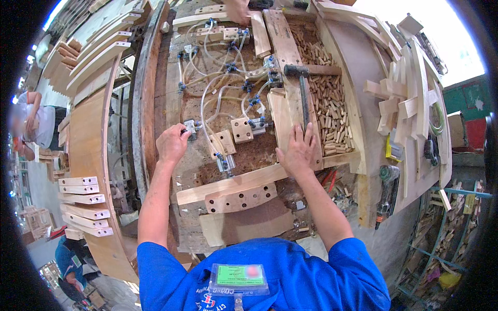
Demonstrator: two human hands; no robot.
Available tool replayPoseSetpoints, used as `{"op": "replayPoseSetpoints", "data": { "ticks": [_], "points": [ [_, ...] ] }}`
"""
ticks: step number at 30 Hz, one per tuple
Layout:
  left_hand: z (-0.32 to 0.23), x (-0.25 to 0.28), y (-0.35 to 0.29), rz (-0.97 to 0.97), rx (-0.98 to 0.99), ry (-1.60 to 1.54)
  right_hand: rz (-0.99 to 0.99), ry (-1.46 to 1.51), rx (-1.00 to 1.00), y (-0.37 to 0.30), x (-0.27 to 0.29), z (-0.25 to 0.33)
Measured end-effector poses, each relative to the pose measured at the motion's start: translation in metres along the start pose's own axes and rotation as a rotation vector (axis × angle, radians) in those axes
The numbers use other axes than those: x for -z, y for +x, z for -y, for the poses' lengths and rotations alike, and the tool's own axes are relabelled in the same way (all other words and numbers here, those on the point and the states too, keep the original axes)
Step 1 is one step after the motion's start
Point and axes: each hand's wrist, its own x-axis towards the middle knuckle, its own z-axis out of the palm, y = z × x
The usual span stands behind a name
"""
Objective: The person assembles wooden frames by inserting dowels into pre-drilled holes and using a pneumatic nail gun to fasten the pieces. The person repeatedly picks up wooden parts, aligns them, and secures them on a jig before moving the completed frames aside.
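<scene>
My left hand [171, 143] is closed, thumb and fingers pinching the black knob of a small metal pneumatic valve [191, 129] at the left of the wooden jig. My right hand [300, 151] lies open and flat on a pale wooden piece [280, 116] and the board beside it, fingertips at the handle end of a hammer [304, 101]. Between my hands, clear air hoses [224, 96] with blue fittings run among small air cylinders [224, 163] and drilled wooden blocks [242, 129]. A curved wooden rail [228, 187] crosses the jig nearest me, beside a drilled curved piece [241, 198].
A wooden trough holds many dowels [329, 109] at right. Beyond it, an air nailer [387, 192] and stacked wooden parts [399, 98] lie on a panel. Drilled rails [85, 207] are stacked at left. Another person's hand [238, 10] reaches in at the far edge.
</scene>
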Motion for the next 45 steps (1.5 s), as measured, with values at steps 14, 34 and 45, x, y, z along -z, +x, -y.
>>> {"op": "replayPoseSetpoints", "data": {
  "ticks": [14,34,45],
  "points": [
    [-0.042,-0.013,-0.11,-0.117,0.166,-0.316,-0.203,0.496,-0.03,-0.076,0.028,-0.098],
    [-0.154,-0.042,-0.259,-0.099,-0.254,-0.166,-0.44,0.558,-0.972,-0.246,-0.004,-0.215],
    [-0.166,-0.042,-0.267,-0.017,-0.216,-0.072,-0.345,0.553,-0.552,-0.239,-0.022,-0.256]
  ]
}}
